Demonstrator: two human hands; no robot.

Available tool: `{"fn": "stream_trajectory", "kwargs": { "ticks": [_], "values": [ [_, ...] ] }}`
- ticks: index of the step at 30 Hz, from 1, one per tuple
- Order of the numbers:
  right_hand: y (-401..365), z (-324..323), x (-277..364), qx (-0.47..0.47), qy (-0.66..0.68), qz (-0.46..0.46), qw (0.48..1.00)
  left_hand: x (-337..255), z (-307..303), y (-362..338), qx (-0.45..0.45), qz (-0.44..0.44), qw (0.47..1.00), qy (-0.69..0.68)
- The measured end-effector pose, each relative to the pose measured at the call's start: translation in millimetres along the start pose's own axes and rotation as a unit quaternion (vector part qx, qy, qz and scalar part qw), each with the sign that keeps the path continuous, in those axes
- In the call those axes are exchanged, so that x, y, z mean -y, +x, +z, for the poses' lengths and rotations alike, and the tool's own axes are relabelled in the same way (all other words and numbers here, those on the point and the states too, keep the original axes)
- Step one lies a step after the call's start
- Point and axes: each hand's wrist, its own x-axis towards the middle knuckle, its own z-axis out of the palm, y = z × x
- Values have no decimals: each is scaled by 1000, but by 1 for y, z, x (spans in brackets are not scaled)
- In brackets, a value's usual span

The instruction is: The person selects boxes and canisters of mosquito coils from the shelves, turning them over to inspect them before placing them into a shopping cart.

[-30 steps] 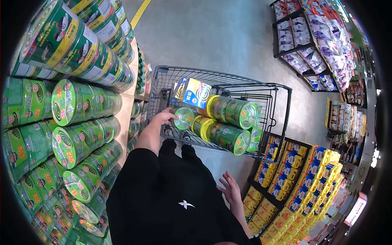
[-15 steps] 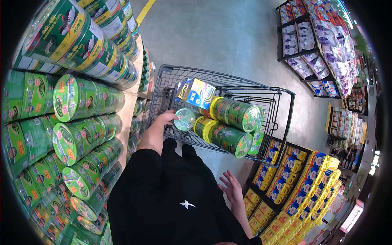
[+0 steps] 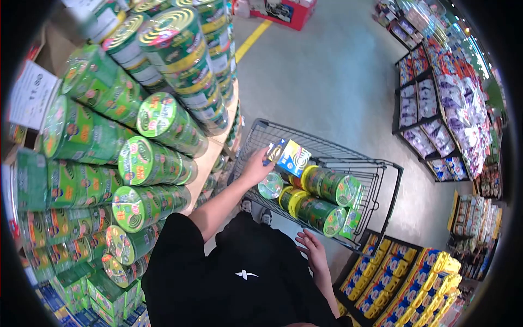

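My left hand (image 3: pixel 258 165) reaches into the shopping cart (image 3: pixel 348 159), its fingers closed on the near edge of a dark blue and yellow box (image 3: pixel 277 151). Against that box leans a blue and yellow box (image 3: pixel 295 157) with a coil picture. Below my left hand stands a clear-lidded green tub (image 3: pixel 270 186). Two stacks of green and yellow tubs of mosquito coils, an upper stack (image 3: pixel 333 186) and a lower stack (image 3: pixel 316 213), lie on their sides in the cart. My right hand (image 3: pixel 312 250) hangs beside the cart, fingers apart, holding nothing.
Stacked green coil tubs (image 3: pixel 152 208) fill the wooden shelf (image 3: pixel 214 151) on my left, near a price sign (image 3: pixel 34 94). A rack of yellow and blue packs (image 3: pixel 403 280) stands at lower right. Purple and white bags (image 3: pixel 444 106) fill a far rack.
My left hand has moved from the clear-lidded tub up to the dark blue and yellow box. The view has swung left, showing more shelf. My right hand remains open beside the cart.
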Motion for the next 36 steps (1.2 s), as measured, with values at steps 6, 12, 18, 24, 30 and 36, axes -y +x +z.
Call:
{"fn": "stream_trajectory", "kwargs": {
  "ticks": [6, 12, 18, 24, 30, 36],
  "values": [
    [23, 24, 35, 82, -18, -65, 994, -163, -161, 6, -464, 349, 803, 133],
    [35, 33, 50, 96, -16, -89, 991, -201, -274, 50, -542, 269, 767, 214],
    [36, 32, 52, 96, -11, -103, 990, -196, -290, 63, -482, 199, 830, 197],
    [39, 20, 42, 92, 9, -113, 989, -193, -287, 70, -527, 200, 803, 192],
    [36, 13, 39, 87, -9, -124, 988, -194, -273, 49, -527, 278, 790, 147],
    [36, 25, 61, 87, -56, -126, 987, -191, -221, -21, -421, 349, 836, 44]
  ]
}}
